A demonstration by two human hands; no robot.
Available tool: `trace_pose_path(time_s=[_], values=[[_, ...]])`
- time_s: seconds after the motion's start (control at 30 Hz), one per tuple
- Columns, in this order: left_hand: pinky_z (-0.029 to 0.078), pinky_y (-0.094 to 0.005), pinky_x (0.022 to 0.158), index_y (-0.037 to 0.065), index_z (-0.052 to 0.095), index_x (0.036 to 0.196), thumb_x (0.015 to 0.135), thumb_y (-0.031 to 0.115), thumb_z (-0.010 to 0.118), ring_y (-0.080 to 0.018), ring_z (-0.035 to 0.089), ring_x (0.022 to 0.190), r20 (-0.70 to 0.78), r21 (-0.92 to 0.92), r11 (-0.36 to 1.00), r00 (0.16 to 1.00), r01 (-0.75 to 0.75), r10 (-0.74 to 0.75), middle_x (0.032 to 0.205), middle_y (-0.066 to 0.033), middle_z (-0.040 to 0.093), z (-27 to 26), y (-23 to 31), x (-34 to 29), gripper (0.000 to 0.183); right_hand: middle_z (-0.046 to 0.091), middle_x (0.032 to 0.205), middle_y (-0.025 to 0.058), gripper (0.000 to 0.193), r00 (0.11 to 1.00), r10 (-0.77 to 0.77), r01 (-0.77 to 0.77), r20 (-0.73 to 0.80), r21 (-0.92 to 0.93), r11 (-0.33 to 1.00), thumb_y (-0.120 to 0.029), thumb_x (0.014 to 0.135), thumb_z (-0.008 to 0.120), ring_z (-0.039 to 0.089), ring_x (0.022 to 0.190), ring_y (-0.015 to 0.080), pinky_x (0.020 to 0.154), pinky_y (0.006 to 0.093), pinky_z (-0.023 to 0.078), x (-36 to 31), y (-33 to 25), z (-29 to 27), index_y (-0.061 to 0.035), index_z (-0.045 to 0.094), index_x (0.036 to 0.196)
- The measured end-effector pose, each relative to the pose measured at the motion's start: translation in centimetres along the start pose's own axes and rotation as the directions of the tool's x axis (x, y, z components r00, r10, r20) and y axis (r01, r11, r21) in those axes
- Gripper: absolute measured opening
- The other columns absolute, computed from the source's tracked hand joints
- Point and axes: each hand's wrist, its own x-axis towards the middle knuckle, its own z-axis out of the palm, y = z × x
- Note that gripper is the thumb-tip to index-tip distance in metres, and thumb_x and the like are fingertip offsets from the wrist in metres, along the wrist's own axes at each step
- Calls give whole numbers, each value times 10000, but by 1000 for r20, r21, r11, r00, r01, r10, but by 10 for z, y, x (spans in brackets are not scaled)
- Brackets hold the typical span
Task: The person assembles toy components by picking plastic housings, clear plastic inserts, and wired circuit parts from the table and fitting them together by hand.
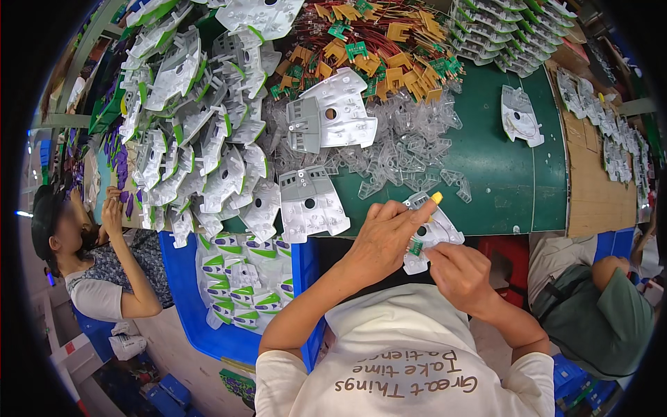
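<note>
The right hand (461, 276) has its fingers bent in a pinch by a little green board (415, 246); I can't tell if it grips the board or the shell (445, 231). The left hand (379, 240) holds the shell's side, with a yellow cap (436, 197) on one finger. The shell is between the two hands, partly past the near edge of the counter (500, 201). If the fingers slip, it could drop into the lap. Pushing too hard could bend or crack the board. A bump could knock the near shell (314, 205) off the edge, or spread the clear bits (417, 149). The big heap of shells (208, 132) could slide if one is pulled from low down. Farther back, the red wires (385, 28) could snag.

Now the writing. The shirt (410, 340) has brown words, upside down. The boards (356, 51) in the far pile have pale marks, too tiny to read.
</note>
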Motion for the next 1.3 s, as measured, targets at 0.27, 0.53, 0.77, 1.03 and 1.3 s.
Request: trace_pose_path(time_s=[0.27, 0.53, 0.77, 1.03, 1.3], values=[[348, -383, 859, 38, 331, 1465, 833, -92, 503, -273, 505, 966, 95, -47, 998, 995, 44, -39, 1164, -71, 645, -7, -2, -2, 668, 655, 840, 99, 270, 960, 265, -254, -91, 118, 960, 48, 724, 681, 596, 575, 176, 528, 277, 493, -13, 21, -22, -17, 651, 984], [480, -376, 713, -12, 565, 1193, 753, -127, 634, -311, 618, 811, -344, -57, 992, 935, -116, 90, 941, -135, 667, -9, -1, -9, 460, 600, 716, 55, 172, 829, 521, -412, -205, 405, 816, 53, 826, 619, 600, 599, 96, 534, 244, 481, -29, 44, -2, -11, 557, 973], [493, -375, 726, 2, 608, 1115, 733, -94, 695, -321, 615, 836, -432, 124, 990, 902, 63, -4, 942, -126, 659, -37, 11, -48, 403, 551, 766, -21, 117, 608, 624, -420, -490, 469, 777, 30, 901, 545, 492, 639, 28, 566, 188, 405, 16, 149, -62, -24, 544, 1005], [258, -488, 1029, 86, 586, 1203, 716, 146, 762, -315, 460, 1231, -425, 530, 765, 895, 366, -134, 1256, -95, 567, -37, -2, -77, 521, 514, 753, -30, 197, 536, 515, -493, -669, 247, 834, 1, 916, 560, 454, 639, 36, 560, 194, 377, 14, 239, -56, -2, 565, 1113], [238, -475, 1021, 95, 607, 1180, 741, 105, 713, -237, 510, 1174, -435, 522, 772, 892, 364, -127, 1202, -52, 595, -41, -12, -79, 452, 674, 825, 61, 193, 940, 241, -175, -242, 263, 949, 20, 830, 664, 619, 722, 89, 638, 235, 501, 121, 63, -26, -15, 680, 1019]])
